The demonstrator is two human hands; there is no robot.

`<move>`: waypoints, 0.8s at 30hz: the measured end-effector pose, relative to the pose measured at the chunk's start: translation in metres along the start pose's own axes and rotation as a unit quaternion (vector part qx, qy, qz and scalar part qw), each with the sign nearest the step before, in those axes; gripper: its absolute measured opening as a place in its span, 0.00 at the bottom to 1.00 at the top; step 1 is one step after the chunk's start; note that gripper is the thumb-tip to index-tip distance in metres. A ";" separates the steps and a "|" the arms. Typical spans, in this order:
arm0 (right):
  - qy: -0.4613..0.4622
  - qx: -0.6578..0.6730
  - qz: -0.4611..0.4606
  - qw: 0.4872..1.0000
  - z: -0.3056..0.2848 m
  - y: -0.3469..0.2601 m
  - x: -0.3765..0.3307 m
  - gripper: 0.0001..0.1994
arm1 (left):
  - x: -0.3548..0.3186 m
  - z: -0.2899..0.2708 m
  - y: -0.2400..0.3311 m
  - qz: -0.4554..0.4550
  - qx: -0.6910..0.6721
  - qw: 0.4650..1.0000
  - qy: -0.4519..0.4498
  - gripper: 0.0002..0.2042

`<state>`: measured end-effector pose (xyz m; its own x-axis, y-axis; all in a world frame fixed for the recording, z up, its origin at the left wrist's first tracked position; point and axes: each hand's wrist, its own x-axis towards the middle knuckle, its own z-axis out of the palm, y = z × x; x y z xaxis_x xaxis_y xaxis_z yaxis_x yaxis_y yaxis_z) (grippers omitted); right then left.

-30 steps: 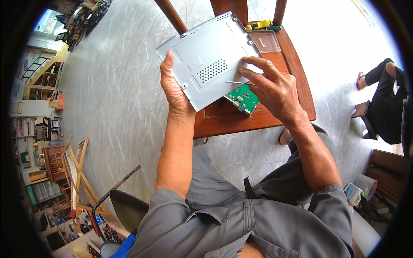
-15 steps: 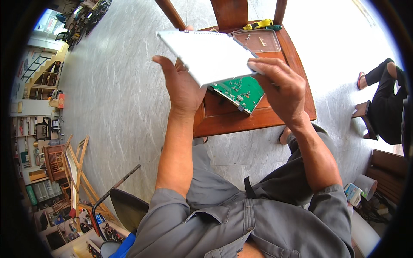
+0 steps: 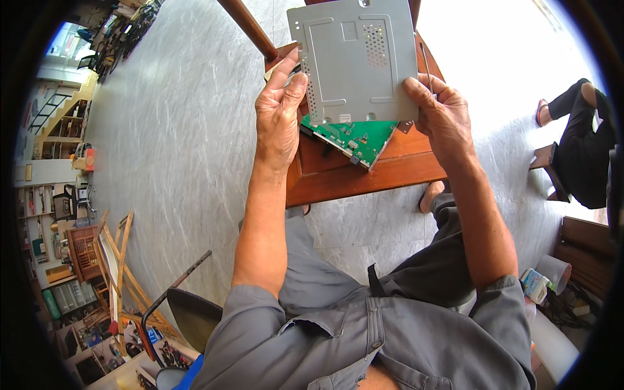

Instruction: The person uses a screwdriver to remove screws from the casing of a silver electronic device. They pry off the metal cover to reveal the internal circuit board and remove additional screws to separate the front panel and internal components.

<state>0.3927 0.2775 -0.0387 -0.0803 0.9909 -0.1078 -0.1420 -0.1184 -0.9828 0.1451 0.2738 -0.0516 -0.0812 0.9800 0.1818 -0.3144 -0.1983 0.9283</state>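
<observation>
A grey metal cover plate [image 3: 354,71], with two patches of small vent holes and pressed grooves, is held up with its broad face toward me. My left hand [image 3: 279,114] grips its left edge, thumb in front. My right hand [image 3: 445,117] pinches its lower right edge between thumb and fingers. A thin dark rod [image 3: 426,65] stands up by the right fingers; whether that hand holds it, I cannot make out. Below the plate, apart from it, a green circuit board [image 3: 364,140] lies on the wooden chair seat [image 3: 370,182], its far part hidden by the plate.
The chair's wooden back post [image 3: 250,29] rises at the far left of the seat. On the right, a person in black [image 3: 582,149] sits on a low wooden stool [image 3: 547,162]. A dark curved chair [image 3: 195,312] and wooden frames [image 3: 117,273] stand at the lower left.
The plate has turned from a slanted, bright face to a nearly upright grey one. Both hands have shifted their hold along its edges. The clear tray and yellow tool behind are now hidden.
</observation>
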 end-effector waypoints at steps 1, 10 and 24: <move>-0.003 -0.007 -0.002 1.000 -0.001 0.000 0.002 0.17 | 0.000 0.000 0.001 -0.004 -0.009 1.000 -0.001 0.23; -0.023 0.039 -0.019 0.999 -0.025 0.012 0.018 0.15 | 0.004 -0.006 0.000 -0.008 -0.005 0.998 -0.063 0.21; -0.024 -0.064 -0.053 0.996 -0.057 0.001 0.028 0.18 | 0.003 -0.045 0.004 0.001 0.281 0.959 0.041 0.18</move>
<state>0.4469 0.3083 -0.0512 -0.1193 0.9929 0.0010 -0.0262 -0.0021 -0.9997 0.1011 0.2751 -0.0621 -0.1630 0.9701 0.1798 0.2427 -0.1373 0.9603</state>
